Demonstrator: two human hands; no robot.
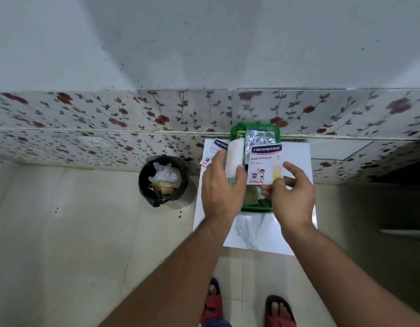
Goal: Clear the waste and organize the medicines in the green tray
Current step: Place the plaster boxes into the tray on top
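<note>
A green tray (255, 127) stands on a small white table (296, 152) against the flowered wall. A silver blister strip (259, 136) lies at its far end, and greenish packets (251, 197) lie at its near end. My left hand (219, 185) grips a white gauze roll (233, 156) above the tray's left side. My right hand (291, 192) pinches the lower right corner of a white Hansaplast plaster pack (265, 164) held over the tray. A second Hansaplast pack (216, 147) lies on the table to the left, partly hidden by my left hand.
A black-lined waste bin (163, 180) with plastic and paper inside stands on the tiled floor left of the table. A small sachet (204, 162) lies at the table's left edge. My feet in red sandals (212, 303) are below.
</note>
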